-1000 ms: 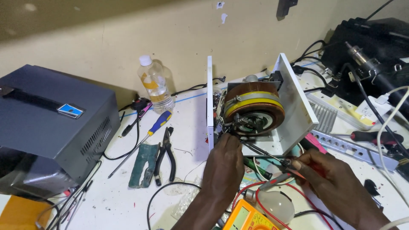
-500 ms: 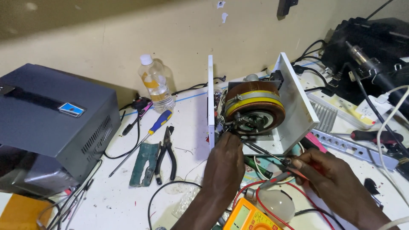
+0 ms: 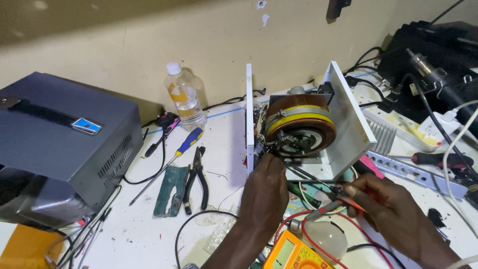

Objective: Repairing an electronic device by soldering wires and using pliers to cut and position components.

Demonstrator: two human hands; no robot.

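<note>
White and cluttered, the workbench point(image 3: 149, 234) runs along a cream wall. Biggest on it is a grey metal case point(image 3: 64, 144) at far left; mid-bench stands an open white chassis point(image 3: 348, 124) holding a brown toroidal coil point(image 3: 301, 124). Nearer lie a plastic bottle point(image 3: 183, 97), a yellow multimeter point(image 3: 291, 254), pliers point(image 3: 198, 179) and a blue-handled screwdriver point(image 3: 172, 159). The left hand point(image 3: 264, 192) reaches the wiring under the coil, fingers curled; what they pinch cannot be told. The right hand point(image 3: 386, 204) pinches a thin probe point(image 3: 311, 179) pointing at the coil.
</note>
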